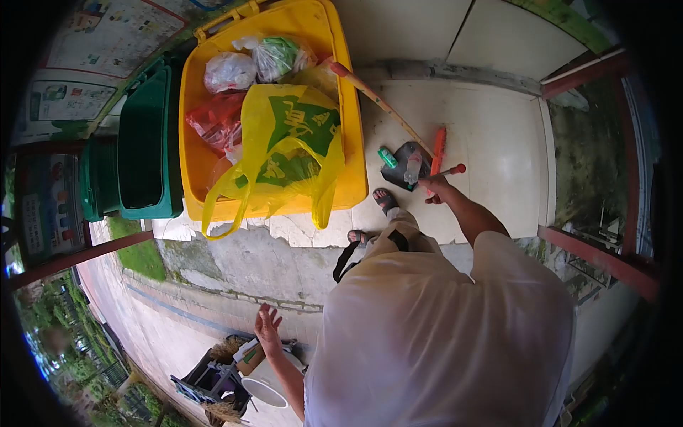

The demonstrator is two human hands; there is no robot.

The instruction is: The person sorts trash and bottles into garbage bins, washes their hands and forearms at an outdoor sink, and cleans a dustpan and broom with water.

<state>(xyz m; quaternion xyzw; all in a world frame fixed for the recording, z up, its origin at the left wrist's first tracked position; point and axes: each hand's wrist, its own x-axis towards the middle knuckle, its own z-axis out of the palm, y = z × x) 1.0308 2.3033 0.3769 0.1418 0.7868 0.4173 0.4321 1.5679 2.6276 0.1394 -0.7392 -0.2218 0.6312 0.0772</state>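
My right hand [437,189] is closed around a thin red-tipped handle [457,169], which appears to run down to a black dustpan [393,174] on the floor. A green can [387,157] and a clear plastic bottle [413,168] lie in the dustpan. Beside it is the red head of a broom [440,146]; a wooden stick [384,105], seemingly its handle, leans on the yellow bin [353,178]. My left hand [268,326] hangs out to the side, empty, with its fingers apart.
The yellow bin holds several filled bags, with a large yellow plastic bag [292,121] draped over its edge. Green bins [151,142] stand to its left. A white bucket [265,391] and a dark cart-like frame [213,381] are at lower left. A step edge [284,238] crosses the floor.
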